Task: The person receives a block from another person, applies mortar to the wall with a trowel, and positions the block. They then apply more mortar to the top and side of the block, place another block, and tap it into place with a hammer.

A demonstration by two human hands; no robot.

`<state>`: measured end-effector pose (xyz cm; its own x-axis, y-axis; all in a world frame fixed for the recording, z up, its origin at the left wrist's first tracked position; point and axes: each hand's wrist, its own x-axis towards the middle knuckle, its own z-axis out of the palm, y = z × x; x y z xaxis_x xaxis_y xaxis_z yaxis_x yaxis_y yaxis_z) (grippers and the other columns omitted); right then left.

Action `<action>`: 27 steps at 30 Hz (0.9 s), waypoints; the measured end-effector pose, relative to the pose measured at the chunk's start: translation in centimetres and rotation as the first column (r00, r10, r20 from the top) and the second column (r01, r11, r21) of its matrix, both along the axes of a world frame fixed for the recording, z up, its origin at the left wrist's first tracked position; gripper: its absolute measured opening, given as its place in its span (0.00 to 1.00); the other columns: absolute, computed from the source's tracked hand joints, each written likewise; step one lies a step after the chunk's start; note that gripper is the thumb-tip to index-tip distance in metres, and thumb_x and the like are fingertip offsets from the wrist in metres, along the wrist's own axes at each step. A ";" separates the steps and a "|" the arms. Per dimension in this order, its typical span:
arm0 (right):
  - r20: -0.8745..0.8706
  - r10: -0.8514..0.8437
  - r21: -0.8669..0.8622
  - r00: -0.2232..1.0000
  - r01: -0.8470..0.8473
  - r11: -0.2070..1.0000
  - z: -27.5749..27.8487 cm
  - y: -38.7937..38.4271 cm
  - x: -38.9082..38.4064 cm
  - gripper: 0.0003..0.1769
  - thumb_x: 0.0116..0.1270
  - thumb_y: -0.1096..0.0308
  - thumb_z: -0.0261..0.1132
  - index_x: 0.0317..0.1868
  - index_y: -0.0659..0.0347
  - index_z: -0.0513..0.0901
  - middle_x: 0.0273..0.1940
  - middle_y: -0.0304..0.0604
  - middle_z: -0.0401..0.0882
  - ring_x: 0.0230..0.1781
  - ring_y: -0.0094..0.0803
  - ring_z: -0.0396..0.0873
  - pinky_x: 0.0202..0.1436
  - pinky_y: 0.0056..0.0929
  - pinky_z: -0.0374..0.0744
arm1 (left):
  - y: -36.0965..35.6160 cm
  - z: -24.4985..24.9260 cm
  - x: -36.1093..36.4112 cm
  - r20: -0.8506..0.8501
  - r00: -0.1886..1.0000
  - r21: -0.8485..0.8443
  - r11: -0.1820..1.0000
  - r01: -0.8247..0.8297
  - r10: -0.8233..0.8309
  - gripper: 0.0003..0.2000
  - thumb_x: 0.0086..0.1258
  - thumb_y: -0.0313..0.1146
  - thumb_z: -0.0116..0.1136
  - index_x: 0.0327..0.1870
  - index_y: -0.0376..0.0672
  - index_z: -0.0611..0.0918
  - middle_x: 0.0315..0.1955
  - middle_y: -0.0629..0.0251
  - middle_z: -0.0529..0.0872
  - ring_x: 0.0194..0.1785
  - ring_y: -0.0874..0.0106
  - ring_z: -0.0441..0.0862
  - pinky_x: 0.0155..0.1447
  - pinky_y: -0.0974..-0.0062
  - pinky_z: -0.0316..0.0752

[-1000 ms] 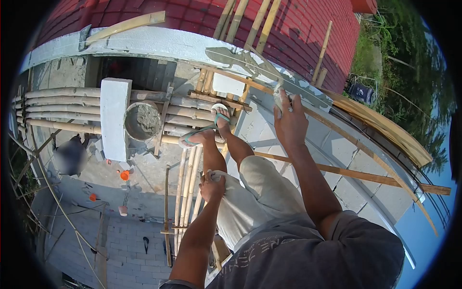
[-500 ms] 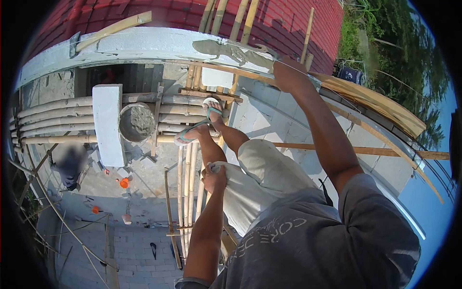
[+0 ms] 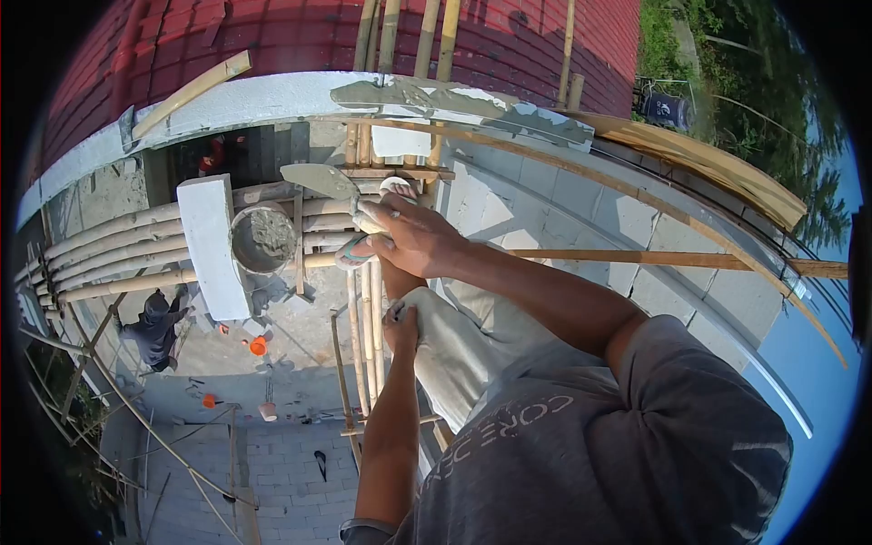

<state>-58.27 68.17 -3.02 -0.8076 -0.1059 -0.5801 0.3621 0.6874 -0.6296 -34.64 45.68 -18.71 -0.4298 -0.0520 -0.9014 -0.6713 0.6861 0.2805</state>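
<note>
My right hand [image 3: 413, 238] is closed round the handle of a trowel [image 3: 318, 180], in front of my shins. The trowel's grey blade points left, just above the bamboo poles [image 3: 118, 232]. Left of the blade's tip and lower stands a round bucket [image 3: 236, 252] of grey mortar [image 3: 266, 232]. My left hand [image 3: 400, 329] is closed on the cloth of my light shorts [image 3: 454, 350] at the leg. Beyond the trowel, grey mortar [image 3: 372, 94] lies smeared along the top of a white block wall [image 3: 282, 88].
A long white block [image 3: 213, 245] lies across the bamboo poles beside the bucket. Wooden battens [image 3: 636, 257] run along the right. Far below, a co-worker [image 3: 154, 329] bends near orange buckets [image 3: 259, 346]. Red roofing [image 3: 300, 36] rises past the wall.
My right hand has come down from the wall top towards my legs, bringing the trowel into clear view. My left hand still grips the shorts. The view has shifted slightly.
</note>
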 end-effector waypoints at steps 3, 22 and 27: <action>0.115 0.057 -0.003 0.992 -0.057 0.998 -3.4 -2.0 0.5 0.33 0.73 0.54 0.61 0.70 0.68 0.68 0.58 0.60 0.72 0.61 0.53 0.75 0.64 0.45 0.74 | -1.1 -0.5 0.9 0.014 0.983 0.018 0.983 -0.184 0.183 0.23 0.63 0.48 0.66 0.56 0.45 0.84 0.56 0.54 0.84 0.61 0.56 0.80 0.65 0.62 0.73; 0.339 0.051 -0.284 0.939 0.050 0.957 -28.3 -15.9 -2.1 0.20 0.66 0.63 0.63 0.51 0.71 0.83 0.34 0.44 0.83 0.29 0.29 0.80 0.30 0.30 0.81 | 1.6 -1.0 7.5 -0.158 0.517 -0.073 0.512 -0.856 0.841 0.23 0.72 0.46 0.63 0.60 0.40 0.80 0.44 0.61 0.87 0.42 0.70 0.83 0.50 0.71 0.77; 0.367 -0.150 -0.066 0.918 0.186 0.980 -25.3 -9.2 2.2 0.17 0.65 0.64 0.64 0.53 0.57 0.85 0.34 0.42 0.85 0.27 0.29 0.82 0.25 0.29 0.80 | -1.2 -0.2 8.6 0.022 0.120 0.014 0.120 -0.993 0.993 0.18 0.73 0.46 0.63 0.55 0.43 0.80 0.41 0.65 0.84 0.39 0.74 0.81 0.39 0.74 0.75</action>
